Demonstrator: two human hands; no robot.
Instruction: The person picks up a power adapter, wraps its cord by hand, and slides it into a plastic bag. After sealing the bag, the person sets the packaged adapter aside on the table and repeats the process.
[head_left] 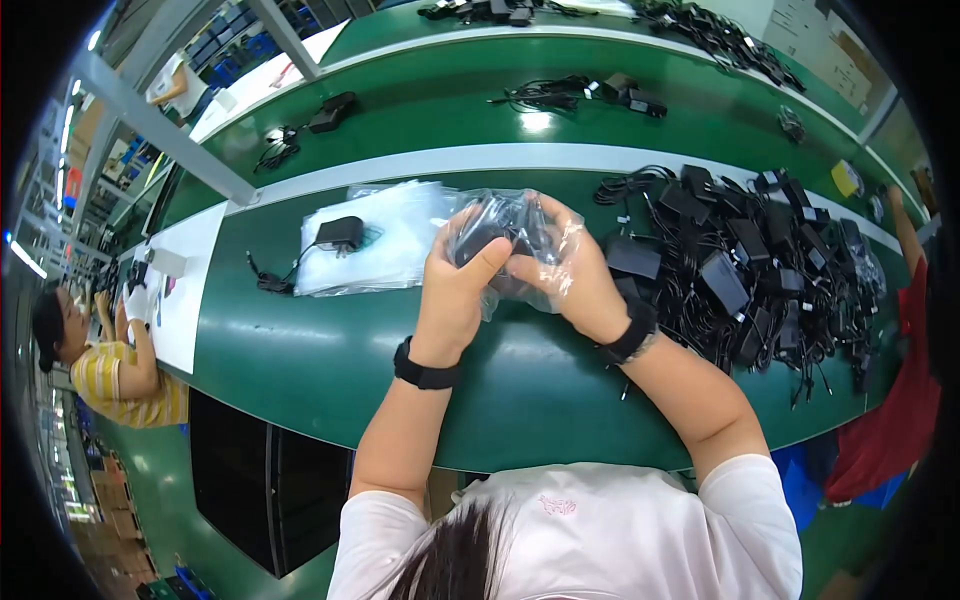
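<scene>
Both my hands are closed round a black power adapter (487, 228) inside a clear plastic bag (545, 272), held above the green bench. My left hand (458, 275) grips the bag's left side with the thumb laid across it. On the right side, my right hand (578, 282) wraps the bag, its thumb pressing toward the middle. Left of my hands lies a stack of clear plastic bags (390, 262). Another black power adapter (341, 233) rests on that stack, its cable trailing off to the left.
A big heap of black adapters and cables (730, 285) covers the bench (300, 350) on my right. More adapters (580, 93) lie on the raised shelf behind. A person in a yellow striped top (130, 375) works at the left; a red-sleeved person (885, 400) is at the right.
</scene>
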